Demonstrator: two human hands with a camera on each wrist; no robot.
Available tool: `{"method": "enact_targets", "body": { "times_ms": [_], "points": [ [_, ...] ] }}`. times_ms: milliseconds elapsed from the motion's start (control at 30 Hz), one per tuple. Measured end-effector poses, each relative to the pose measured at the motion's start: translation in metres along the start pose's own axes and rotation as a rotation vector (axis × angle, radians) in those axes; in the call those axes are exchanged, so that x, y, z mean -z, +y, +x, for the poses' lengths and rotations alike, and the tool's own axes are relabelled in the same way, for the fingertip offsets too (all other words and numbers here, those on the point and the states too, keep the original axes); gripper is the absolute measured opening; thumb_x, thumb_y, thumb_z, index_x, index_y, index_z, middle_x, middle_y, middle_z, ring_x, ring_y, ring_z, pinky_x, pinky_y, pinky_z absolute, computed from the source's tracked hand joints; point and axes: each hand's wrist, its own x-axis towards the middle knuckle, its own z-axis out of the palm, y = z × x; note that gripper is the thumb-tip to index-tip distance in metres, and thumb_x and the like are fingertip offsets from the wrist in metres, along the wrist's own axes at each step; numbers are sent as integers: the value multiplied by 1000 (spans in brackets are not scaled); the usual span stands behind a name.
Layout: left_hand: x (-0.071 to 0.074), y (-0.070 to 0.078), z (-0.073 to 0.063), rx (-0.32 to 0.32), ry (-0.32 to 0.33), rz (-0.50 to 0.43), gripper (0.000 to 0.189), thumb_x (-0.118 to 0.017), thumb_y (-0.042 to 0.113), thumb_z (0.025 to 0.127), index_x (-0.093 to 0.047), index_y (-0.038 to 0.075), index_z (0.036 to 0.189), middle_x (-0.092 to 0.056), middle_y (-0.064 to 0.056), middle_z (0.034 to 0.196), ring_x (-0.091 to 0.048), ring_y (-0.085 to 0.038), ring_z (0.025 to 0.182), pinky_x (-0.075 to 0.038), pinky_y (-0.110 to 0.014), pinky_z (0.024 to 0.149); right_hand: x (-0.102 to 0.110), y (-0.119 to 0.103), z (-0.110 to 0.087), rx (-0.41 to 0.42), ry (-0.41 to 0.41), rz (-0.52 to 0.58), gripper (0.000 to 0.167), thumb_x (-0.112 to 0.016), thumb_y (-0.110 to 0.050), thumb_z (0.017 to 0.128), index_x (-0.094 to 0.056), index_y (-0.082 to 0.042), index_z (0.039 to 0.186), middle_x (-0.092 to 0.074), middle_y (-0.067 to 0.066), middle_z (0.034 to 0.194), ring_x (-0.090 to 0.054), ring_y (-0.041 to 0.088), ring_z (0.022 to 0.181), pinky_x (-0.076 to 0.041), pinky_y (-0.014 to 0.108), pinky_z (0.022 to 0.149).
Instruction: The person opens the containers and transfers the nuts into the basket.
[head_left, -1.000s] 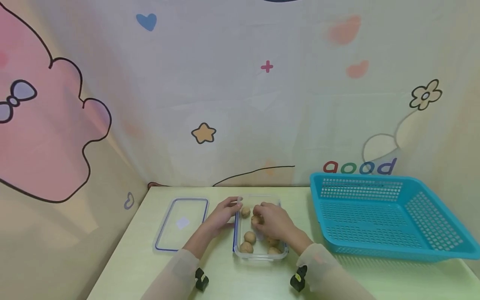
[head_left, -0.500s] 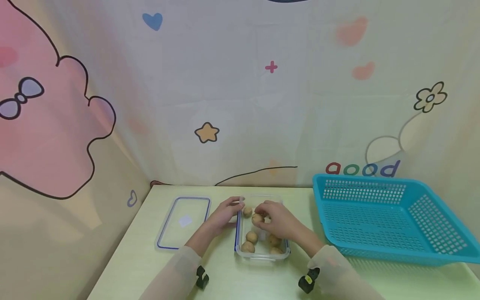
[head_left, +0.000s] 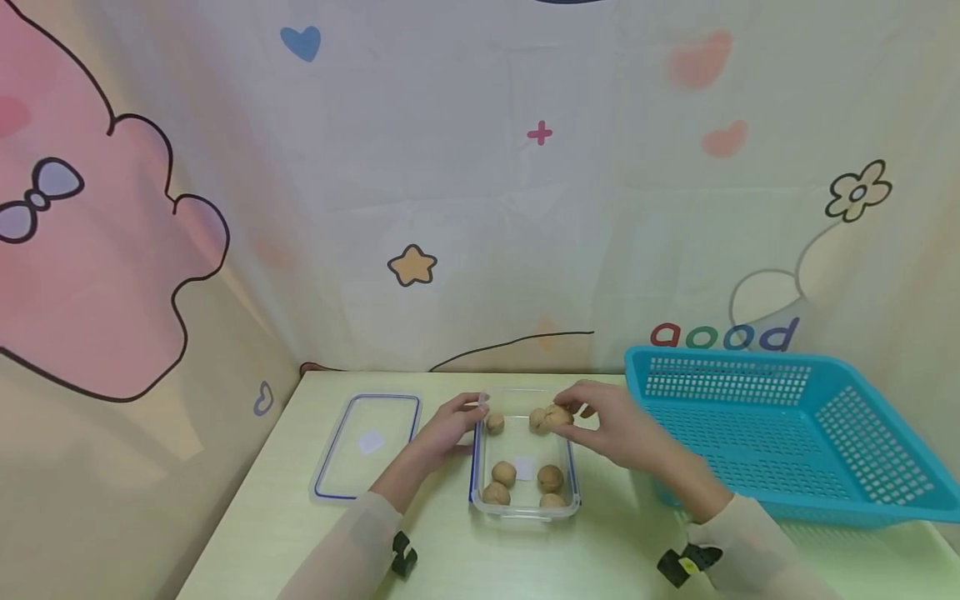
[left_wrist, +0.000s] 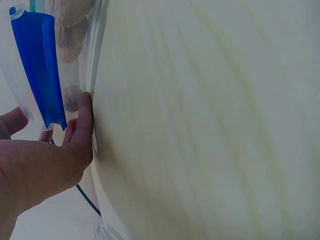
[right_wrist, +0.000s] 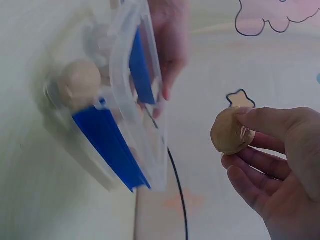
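My right hand pinches a walnut between thumb and fingertips, over the far right part of a clear plastic food container. In the head view a second walnut shows just left of the held one. My left hand holds the container at its far left corner, its digits round the corner in the left wrist view. More walnuts sit inside: one at far left, two near left, two near right. Blue clip flaps hang at the container's sides.
A clear lid with a blue seal lies on the table left of the container. A turquoise mesh basket stands at the right. Behind the table hangs a printed cloth.
My right hand has moved right and slightly away from me with the walnut, from mid-container to its far right side. The near-right walnuts are now uncovered. My left hand stays at the corner.
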Motion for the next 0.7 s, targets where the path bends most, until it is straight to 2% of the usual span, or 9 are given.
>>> {"method": "enact_targets", "body": {
  "times_ms": [100, 200, 300, 433, 567, 700],
  "points": [
    [0, -1, 1, -1, 0, -2, 52, -58, 31, 110, -48, 9, 156, -43, -24, 160, -40, -50, 148, -49, -64, 109, 17, 2, -7, -46, 18, -23, 28, -83, -18, 94, -75, -10, 120, -74, -4, 110, -69, 16, 98, -63, 42, 87],
    [0, -1, 1, 2, -1, -7, 52, -58, 31, 110, -48, 9, 156, -43, -24, 159, -40, -50, 148, -49, -64, 109, 32, 8, -15, -89, 63, -45, 29, -84, -20, 94, -75, -11, 121, -74, -3, 111, -70, 17, 99, -63, 39, 86],
    [-1, 0, 1, 5, 0, -9, 52, -59, 31, 110, -48, 9, 156, -43, -24, 160, -39, -50, 148, -49, -63, 110, 45, 18, -23, -126, 100, -31, 31, -83, -18, 95, -74, -9, 123, -75, 0, 113, -71, 19, 100, -63, 36, 86],
    [-1, 1, 1, 5, 7, -3, 52, -59, 31, 110, -49, 9, 155, -44, -24, 159, -39, -50, 148, -48, -65, 110, 61, 32, -32, -172, 140, 9, 34, -81, -19, 97, -72, -5, 127, -75, 7, 117, -72, 25, 104, -64, 42, 89],
    [0, 0, 0, 5, 9, 2, 52, -60, 32, 110, -49, 9, 155, -45, -24, 158, -39, -50, 148, -48, -65, 109, 72, 44, -40, -238, 184, 22, 37, -79, -24, 99, -70, -5, 130, -75, 12, 118, -73, 32, 107, -62, 49, 91],
    [1, 1, -1, 3, 7, 5, 52, -60, 32, 110, -49, 9, 155, -45, -24, 157, -40, -51, 147, -50, -64, 108, 75, 58, -46, -306, 204, 10, 41, -77, -29, 100, -68, -4, 132, -74, 15, 121, -73, 37, 111, -62, 49, 91]
  ]
}}
